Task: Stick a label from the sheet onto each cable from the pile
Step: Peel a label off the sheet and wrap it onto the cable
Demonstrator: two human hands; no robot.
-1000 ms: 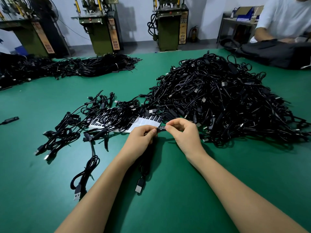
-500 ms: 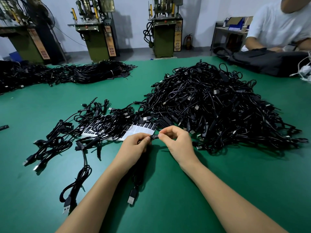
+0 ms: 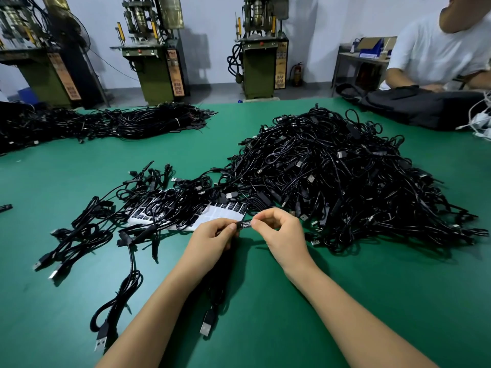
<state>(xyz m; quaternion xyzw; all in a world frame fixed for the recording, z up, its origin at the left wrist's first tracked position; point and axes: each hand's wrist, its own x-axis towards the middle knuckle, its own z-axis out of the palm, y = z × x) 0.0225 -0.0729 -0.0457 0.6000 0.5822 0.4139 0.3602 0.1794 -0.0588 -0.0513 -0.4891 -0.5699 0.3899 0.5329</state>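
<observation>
my left hand (image 3: 212, 239) n right hand (image 3: 279, 232) both in a tight grip on a small black label (image 3: 245, 224), held just above the green surface (image 3: 372, 288), label sheet (image 3: 225, 212) right behind under loose cables, big cable pile (image 3: 345, 176) to the right, one cable (image 3: 210, 317) running under my left wrist

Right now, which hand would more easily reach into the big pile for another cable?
Probably the right hand: the big pile lies just beyond and beside it. The left hand sits farther away, and both still pinch the label.
</observation>
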